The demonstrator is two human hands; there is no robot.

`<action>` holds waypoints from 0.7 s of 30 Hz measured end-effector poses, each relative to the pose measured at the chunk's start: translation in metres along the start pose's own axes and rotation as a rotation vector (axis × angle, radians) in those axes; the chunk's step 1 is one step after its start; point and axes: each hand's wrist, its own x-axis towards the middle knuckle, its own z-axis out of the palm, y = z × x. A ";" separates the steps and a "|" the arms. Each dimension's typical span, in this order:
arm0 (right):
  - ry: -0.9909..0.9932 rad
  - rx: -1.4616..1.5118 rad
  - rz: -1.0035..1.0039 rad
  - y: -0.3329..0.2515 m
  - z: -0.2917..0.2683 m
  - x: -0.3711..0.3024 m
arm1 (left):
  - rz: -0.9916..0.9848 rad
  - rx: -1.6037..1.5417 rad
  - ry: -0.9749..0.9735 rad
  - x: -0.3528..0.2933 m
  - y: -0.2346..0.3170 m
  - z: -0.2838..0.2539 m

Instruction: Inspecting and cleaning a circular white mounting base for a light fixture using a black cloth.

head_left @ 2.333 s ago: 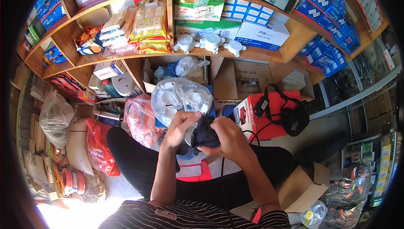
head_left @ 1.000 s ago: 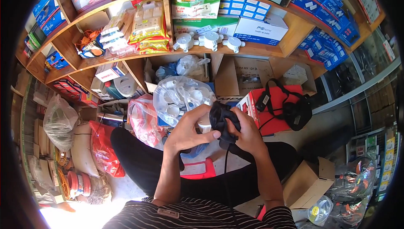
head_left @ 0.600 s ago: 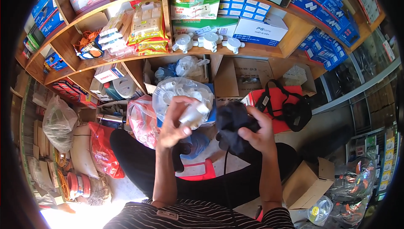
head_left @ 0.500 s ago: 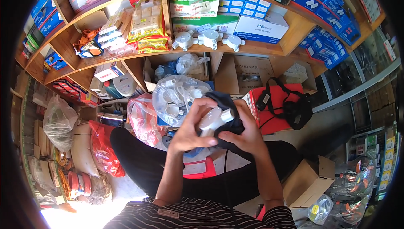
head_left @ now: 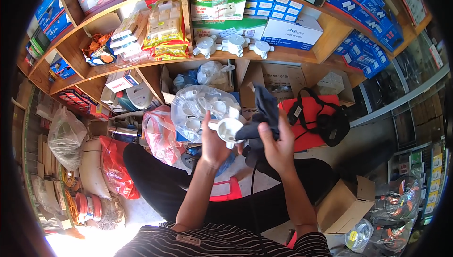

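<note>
A white round conduit junction box (head_left: 229, 129) with several pipe stubs is held by my left hand (head_left: 213, 144). Its hollow inside faces up. My right hand (head_left: 279, 147) grips a dark cloth (head_left: 267, 108), whose lower part touches the box's right side. Part of the cloth sticks up above the fingers. Just behind my left hand, a clear plastic bag (head_left: 180, 97) holds several similar white boxes. Three more white junction boxes (head_left: 235, 44) stand in a row on the wooden shelf edge.
Across the far side runs a wooden shelf unit (head_left: 283, 58) full of packages. A red box (head_left: 302, 136) with a black strap lies to the right. Near my right elbow stands an open carton (head_left: 342, 210); pink (head_left: 160, 132) and red bags (head_left: 115, 167) sit left.
The junction box has been turned so its hollow inside shows. My right hand has moved slightly right, and the cloth now stands higher above it instead of wrapping behind the box.
</note>
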 end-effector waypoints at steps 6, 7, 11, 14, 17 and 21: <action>-0.299 -0.056 -0.102 0.007 0.022 -0.014 | 0.188 0.190 0.338 -0.005 -0.029 0.013; -0.295 -0.055 -0.101 0.008 0.022 -0.014 | 0.245 0.338 0.256 -0.008 -0.025 0.015; -0.107 -0.073 -0.091 0.011 0.019 -0.014 | 0.272 0.671 0.101 -0.013 -0.011 0.010; -0.205 -0.315 -0.334 -0.004 0.026 -0.009 | 0.351 0.450 0.196 -0.012 -0.023 0.023; -0.323 -0.440 -0.351 -0.006 0.039 -0.014 | 0.427 0.358 0.200 -0.015 -0.022 0.024; -0.403 -0.483 -0.368 -0.001 0.049 -0.023 | 0.484 0.290 0.246 -0.015 -0.017 0.004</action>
